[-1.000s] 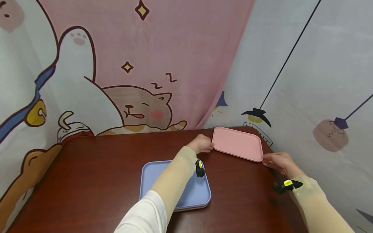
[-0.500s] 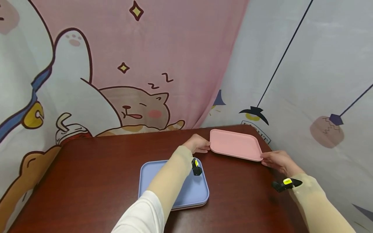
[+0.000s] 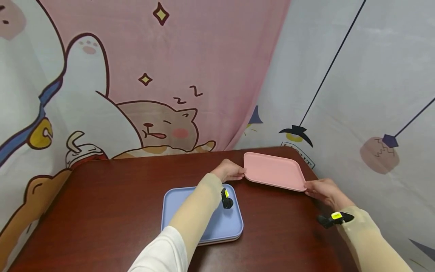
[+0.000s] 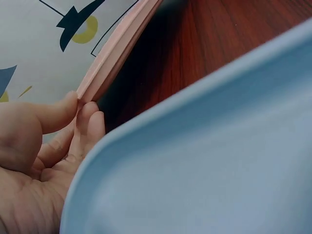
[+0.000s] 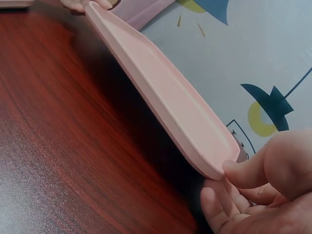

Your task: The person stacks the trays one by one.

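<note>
A pink rectangular tray (image 3: 273,172) with a low rim is held between both hands near the far right of the table. My left hand (image 3: 229,170) pinches its left near corner, the thumb on the rim and the fingers underneath in the left wrist view. At the opposite near corner, my right hand (image 3: 325,190) pinches the rim between thumb and fingers. The right wrist view shows the tray (image 5: 161,92) raised off the wood, with dark shadow below it. A blue tray (image 3: 221,223) lies under my left forearm, on top of at least one more tray.
The dark red-brown wooden table (image 3: 112,211) has its far edge against a pink cloth (image 3: 217,56) printed with cartoon animals. A pale cloth (image 3: 367,94) with printed lamps hangs close along the right side, near my right hand.
The pink tray has come slightly nearer to me, with both hands keeping hold of its corners. The blue tray stays in place; the head view has shifted a little.
</note>
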The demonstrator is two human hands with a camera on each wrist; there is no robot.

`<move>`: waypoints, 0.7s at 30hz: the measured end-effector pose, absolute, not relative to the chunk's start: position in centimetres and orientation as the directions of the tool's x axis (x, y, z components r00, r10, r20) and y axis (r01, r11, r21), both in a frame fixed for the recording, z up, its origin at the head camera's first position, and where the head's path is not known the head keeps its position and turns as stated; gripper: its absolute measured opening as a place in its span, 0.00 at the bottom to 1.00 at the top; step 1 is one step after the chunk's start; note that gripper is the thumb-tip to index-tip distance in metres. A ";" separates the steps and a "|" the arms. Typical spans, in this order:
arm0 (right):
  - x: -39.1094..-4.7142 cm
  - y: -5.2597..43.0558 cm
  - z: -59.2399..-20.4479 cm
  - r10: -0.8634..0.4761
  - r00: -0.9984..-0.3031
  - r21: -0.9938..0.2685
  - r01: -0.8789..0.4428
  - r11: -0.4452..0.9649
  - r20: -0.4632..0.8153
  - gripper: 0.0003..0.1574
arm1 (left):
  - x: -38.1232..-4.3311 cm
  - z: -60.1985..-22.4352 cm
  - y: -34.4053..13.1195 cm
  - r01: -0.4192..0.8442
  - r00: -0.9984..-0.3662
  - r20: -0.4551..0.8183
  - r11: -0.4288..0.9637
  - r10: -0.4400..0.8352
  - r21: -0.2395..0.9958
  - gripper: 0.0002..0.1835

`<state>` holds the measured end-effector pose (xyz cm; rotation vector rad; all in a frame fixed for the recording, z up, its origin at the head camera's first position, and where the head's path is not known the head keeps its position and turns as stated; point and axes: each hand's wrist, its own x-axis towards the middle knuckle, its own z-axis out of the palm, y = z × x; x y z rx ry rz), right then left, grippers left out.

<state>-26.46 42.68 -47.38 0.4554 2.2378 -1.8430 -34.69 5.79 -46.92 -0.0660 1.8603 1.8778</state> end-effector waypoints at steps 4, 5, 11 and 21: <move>-26.3 42.6 -47.1 0.053 -0.937 -0.918 0.350 0.186 -0.347 0.27 | -34.4 -47.0 5.3 -0.370 -0.882 -0.365 0.042 0.297 0.928 0.08; -26.2 42.6 -47.0 0.041 -0.935 -0.914 0.352 0.200 -0.351 0.29 | -34.3 -47.0 5.2 -0.373 -0.882 -0.367 0.038 0.295 0.927 0.08; -26.1 41.9 -46.4 -0.015 -0.928 -0.901 0.357 0.247 -0.372 0.35 | -33.9 -46.5 3.8 -0.401 -0.866 -0.391 0.034 0.313 0.916 0.07; -25.8 40.0 -44.9 -0.073 -0.939 -0.928 0.318 0.193 -0.337 0.33 | -33.8 -44.2 1.1 -0.344 -0.892 -0.323 -0.013 0.315 0.939 0.09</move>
